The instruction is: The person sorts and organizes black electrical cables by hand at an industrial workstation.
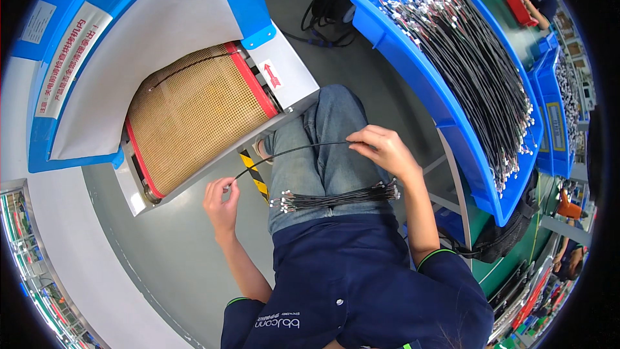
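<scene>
A thin black cable [298, 149] is stretched in a slight arc above my knees. Its left end is pinched between the fingertips of my left hand [221, 205], close to the conveyor's near edge. The other end sits between the thumb and fingers of my right hand [382, 147]. Across my lap lies a bundle of black cables [332, 198] with small white connectors at both ends. On the mesh conveyor belt [194, 116], another dark cable [187, 68] rests near the machine's curtain.
A blue and white machine [248, 0] with a pale curtain [129, 45] stands at the left. To the right, a large blue bin [445, 148] holds many black cables [465, 58]. Further right is another blue bin [549, 116]. Other people work at the far right.
</scene>
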`<state>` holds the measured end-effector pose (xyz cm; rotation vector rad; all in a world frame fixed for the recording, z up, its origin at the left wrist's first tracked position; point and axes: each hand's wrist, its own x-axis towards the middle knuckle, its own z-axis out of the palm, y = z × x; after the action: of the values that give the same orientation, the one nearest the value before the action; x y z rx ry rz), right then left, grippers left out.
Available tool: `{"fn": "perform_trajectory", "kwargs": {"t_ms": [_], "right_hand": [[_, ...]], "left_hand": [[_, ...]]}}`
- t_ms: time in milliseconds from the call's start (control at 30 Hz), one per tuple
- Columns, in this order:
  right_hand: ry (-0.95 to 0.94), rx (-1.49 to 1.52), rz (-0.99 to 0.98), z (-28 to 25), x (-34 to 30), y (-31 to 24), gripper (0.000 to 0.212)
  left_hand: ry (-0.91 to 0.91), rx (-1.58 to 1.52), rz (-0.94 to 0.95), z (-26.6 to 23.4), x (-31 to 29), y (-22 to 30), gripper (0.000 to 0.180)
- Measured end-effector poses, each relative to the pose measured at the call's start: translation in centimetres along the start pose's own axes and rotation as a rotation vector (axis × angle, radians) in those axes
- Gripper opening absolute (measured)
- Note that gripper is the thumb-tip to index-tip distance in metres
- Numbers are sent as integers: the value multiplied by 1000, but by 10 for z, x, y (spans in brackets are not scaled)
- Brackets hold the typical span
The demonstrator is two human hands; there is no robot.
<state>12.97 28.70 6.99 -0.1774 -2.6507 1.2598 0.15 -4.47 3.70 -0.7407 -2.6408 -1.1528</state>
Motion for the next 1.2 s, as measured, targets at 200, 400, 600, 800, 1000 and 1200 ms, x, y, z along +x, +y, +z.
{"fn": "perform_trajectory", "kwargs": {"t_ms": [200,400,600,800,1000,1200], "right_hand": [[112,-90,-217,1,5,-3,13],[115,-62,-131,6,0,3,14],[59,-129,-178,3,0,3,12],[93,-175,-354,2,2,5,13],[112,-196,-314,6,4,5,11],[69,-329,-465,1,2,6,12]], "left_hand": [[-7,-5,-17,-5,-3,-4,12],[9,-8,-37,-8,-5,-7,13],[-12,-25,-70,-9,-5,-9,13],[-6,-22,-76,-14,-6,-12,13],[-10,-41,-81,-14,-9,-12,13],[-7,-51,-79,-13,-9,-13,13]]}}
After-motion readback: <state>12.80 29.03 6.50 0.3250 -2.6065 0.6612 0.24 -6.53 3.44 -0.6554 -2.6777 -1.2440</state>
